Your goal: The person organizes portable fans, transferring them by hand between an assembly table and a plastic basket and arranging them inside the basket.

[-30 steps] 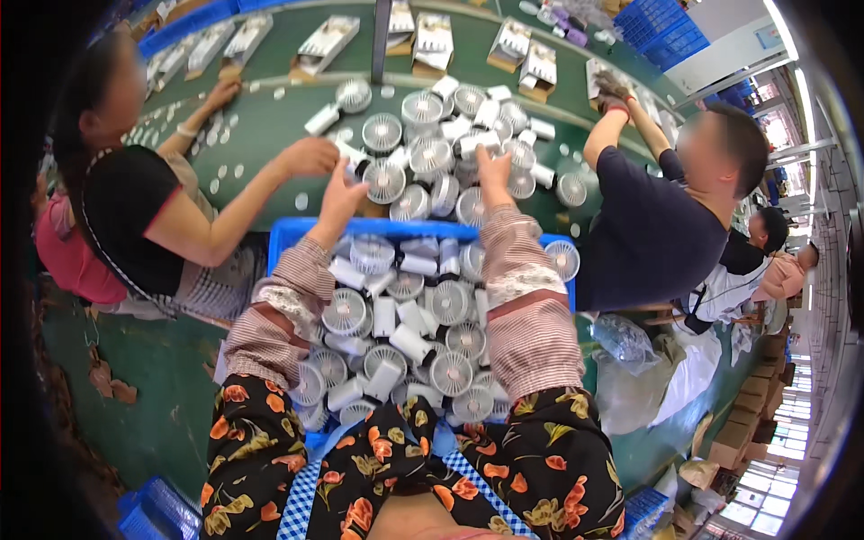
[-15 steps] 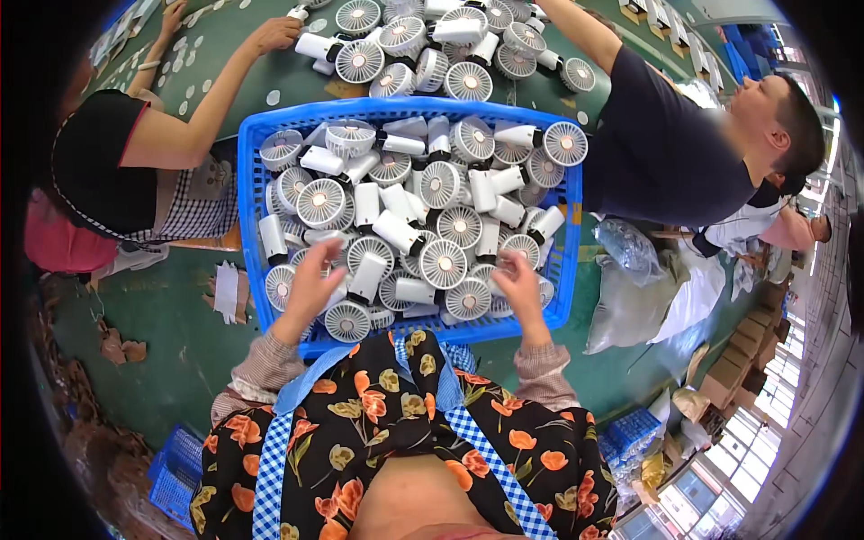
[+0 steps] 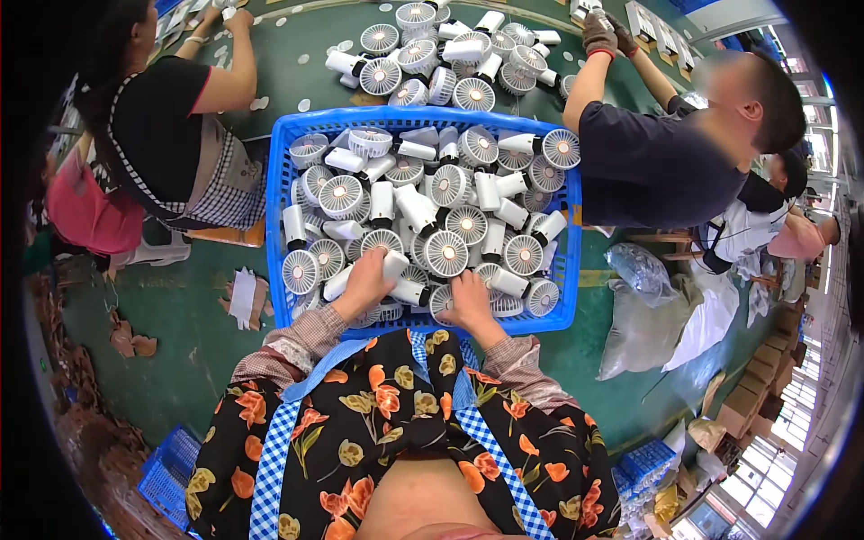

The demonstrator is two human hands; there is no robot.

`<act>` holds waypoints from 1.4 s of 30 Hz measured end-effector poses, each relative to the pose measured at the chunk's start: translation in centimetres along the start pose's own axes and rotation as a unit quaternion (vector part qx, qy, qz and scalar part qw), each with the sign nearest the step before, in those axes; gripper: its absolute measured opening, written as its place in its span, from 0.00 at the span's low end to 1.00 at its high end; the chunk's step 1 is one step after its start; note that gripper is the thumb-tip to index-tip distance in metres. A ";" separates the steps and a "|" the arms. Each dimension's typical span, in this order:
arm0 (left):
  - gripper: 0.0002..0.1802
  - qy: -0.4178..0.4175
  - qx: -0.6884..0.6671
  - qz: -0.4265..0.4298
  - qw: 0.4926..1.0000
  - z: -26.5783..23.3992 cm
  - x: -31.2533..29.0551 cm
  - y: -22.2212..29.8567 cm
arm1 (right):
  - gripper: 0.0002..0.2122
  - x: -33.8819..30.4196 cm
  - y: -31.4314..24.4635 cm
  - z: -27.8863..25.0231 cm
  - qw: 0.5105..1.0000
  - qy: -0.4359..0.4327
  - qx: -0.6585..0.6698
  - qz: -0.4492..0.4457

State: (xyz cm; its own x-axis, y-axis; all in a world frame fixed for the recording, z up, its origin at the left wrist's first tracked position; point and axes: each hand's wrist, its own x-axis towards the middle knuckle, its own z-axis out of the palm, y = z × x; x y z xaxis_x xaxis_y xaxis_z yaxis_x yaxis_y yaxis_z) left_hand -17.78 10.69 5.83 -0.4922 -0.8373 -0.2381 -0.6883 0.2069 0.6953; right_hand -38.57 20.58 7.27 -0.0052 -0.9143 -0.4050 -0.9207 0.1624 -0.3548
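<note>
A blue plastic basket [image 3: 423,115] in front of me is heaped with white handheld fans [image 3: 447,254], their round grilled heads and stubby handles lying at all angles. My left hand [image 3: 364,286] is closed around the white handle of one handheld fan [image 3: 394,265] near the basket's front. Close by on its right, my right hand [image 3: 472,302] reaches down into the pile, its fingers and thumb around the edge of another fan's head [image 3: 441,299]. That fan is partly covered by the hand.
More fans [image 3: 418,56] lie piled on the green table [image 3: 301,76] beyond the basket. A person [image 3: 162,135] works at the left, another person [image 3: 666,162], wearing gloves, at the right. Plastic sacks [image 3: 639,328] stand at the right; a blue crate [image 3: 169,477] sits lower left.
Both hands have come down into the fans and closer together, the left now closed on a handle. The person at right now has gloved hands in view. The view has shifted slightly.
</note>
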 end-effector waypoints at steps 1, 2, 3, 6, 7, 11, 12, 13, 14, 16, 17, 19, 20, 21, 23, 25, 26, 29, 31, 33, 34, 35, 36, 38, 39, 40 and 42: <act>0.30 0.005 0.002 0.000 1.000 -0.2 0.3 -0.3 | 0.30 0.6 0.3 0.3 1.000 0.004 0.008 -0.005; 0.27 -0.030 -0.027 -0.006 0.999 -1.0 0.7 -0.2 | 0.31 0.8 0.3 0.8 1.000 -0.007 0.019 -0.012; 0.24 -0.064 -0.056 -0.012 0.996 -1.8 1.2 -0.1 | 0.32 0.8 0.4 1.3 0.999 -0.017 0.029 -0.020; 0.19 -0.042 -0.287 -0.140 0.947 -4.0 2.1 -0.4 | 0.34 1.3 0.4 0.7 0.998 -0.020 0.011 -0.064; 0.17 -0.036 -0.410 -0.158 0.898 -4.6 2.4 -0.5 | 0.31 1.8 0.6 0.9 0.996 -0.034 -0.007 -0.078; 0.17 0.008 -0.542 -0.207 0.814 -4.8 4.9 -1.4 | 0.29 2.2 1.3 1.2 0.992 -0.080 0.018 -0.094; 0.17 0.020 -0.537 -0.207 0.818 -4.2 5.4 -2.3 | 0.28 2.2 1.3 1.0 0.989 -0.097 0.047 -0.101; 0.20 0.063 -0.539 -0.183 0.820 -3.2 5.9 -2.9 | 0.27 1.7 1.6 0.8 0.988 -0.095 0.061 -0.107; 0.22 0.077 -0.480 -0.175 0.856 -2.0 5.9 -4.3 | 0.27 1.3 0.8 -0.7 0.984 -0.121 0.084 -0.100; 0.28 0.044 -0.380 -0.164 0.909 -2.0 5.9 -2.3 | 0.27 0.1 1.6 -3.3 0.971 -0.167 0.159 -0.068; 0.29 0.049 -0.306 -0.128 0.942 -2.2 5.7 -1.3 | 0.27 -0.7 2.3 -4.2 0.954 -0.163 0.247 -0.049; 0.30 0.060 -0.215 -0.058 0.973 -2.1 5.2 -1.1 | 0.28 -1.0 2.7 -7.0 0.915 -0.162 0.370 0.003; 0.30 0.039 -0.215 -0.083 0.972 -2.2 5.4 -0.9 | 0.28 -0.5 3.4 -7.4 0.881 -0.164 0.441 0.049; 0.30 0.014 -0.213 -0.107 0.971 -2.4 5.9 -0.8 | 0.27 0.3 4.1 -7.0 0.851 -0.136 0.499 0.095; 0.32 -0.040 -0.280 -0.140 0.949 -2.9 6.9 -0.7 | 0.23 3.6 5.1 -6.3 0.874 -0.058 0.483 -0.012; 0.36 -0.071 -0.302 -0.159 0.937 -2.8 7.6 -2.0 | 0.20 6.5 2.0 -8.0 0.792 -0.076 0.605 0.040; 0.41 -0.108 -0.324 -0.165 0.925 -2.6 8.0 -2.1 | 0.21 7.8 2.1 -7.7 0.779 -0.093 0.618 0.053; 0.43 -0.077 -0.176 -0.141 0.971 -2.6 8.4 -1.2 | 0.21 10.6 2.2 -5.4 0.798 -0.131 0.584 0.070; 0.44 -0.097 -0.252 -0.156 0.950 -2.3 8.2 -1.1 | 0.26 11.1 2.3 -4.1 0.806 -0.121 0.571 0.099; 0.43 -0.137 -0.353 -0.175 0.909 -3.2 7.5 -0.2 | 0.32 10.5 2.6 -3.2 0.790 -0.099 0.596 0.105; 0.43 -0.139 -0.354 -0.174 0.908 -2.6 7.4 -0.6 | 0.33 10.3 3.0 -3.0 0.775 -0.102 0.614 0.110; 0.42 -0.143 -0.428 -0.173 0.876 -1.9 7.3 -1.4 | 0.32 10.4 3.8 -2.1 0.747 -0.121 0.639 0.138; 0.41 -0.139 -0.499 -0.180 0.837 -1.4 6.6 -2.9 | 0.31 10.2 2.6 -2.7 0.721 -0.161 0.660 0.136; 0.40 -0.137 -0.513 -0.172 0.830 -1.1 5.8 -3.6 | 0.27 9.7 1.9 -2.8 0.654 -0.193 0.715 0.151; 0.40 -0.166 -0.566 -0.189 0.785 -1.5 5.8 -3.0 | 0.27 9.5 2.6 -2.4 0.655 -0.187 0.716 0.153; 0.41 -0.194 -0.614 -0.207 0.737 -1.7 5.8 -2.4 | 0.26 9.2 3.3 -2.0 0.641 -0.189 0.728 0.153; 0.42 -0.186 -0.622 -0.203 0.733 -1.8 5.5 -2.7 | 0.27 9.4 2.5 -2.2 0.642 -0.200 0.727 0.138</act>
State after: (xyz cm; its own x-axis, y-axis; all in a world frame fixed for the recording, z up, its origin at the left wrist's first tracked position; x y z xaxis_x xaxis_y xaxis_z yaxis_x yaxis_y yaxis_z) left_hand -17.64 4.62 3.88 -0.6521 -0.4576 -0.6045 0.0853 -0.8365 0.5412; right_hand -41.83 11.55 4.44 0.2787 -0.6542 -0.7031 0.4328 0.7391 -0.5161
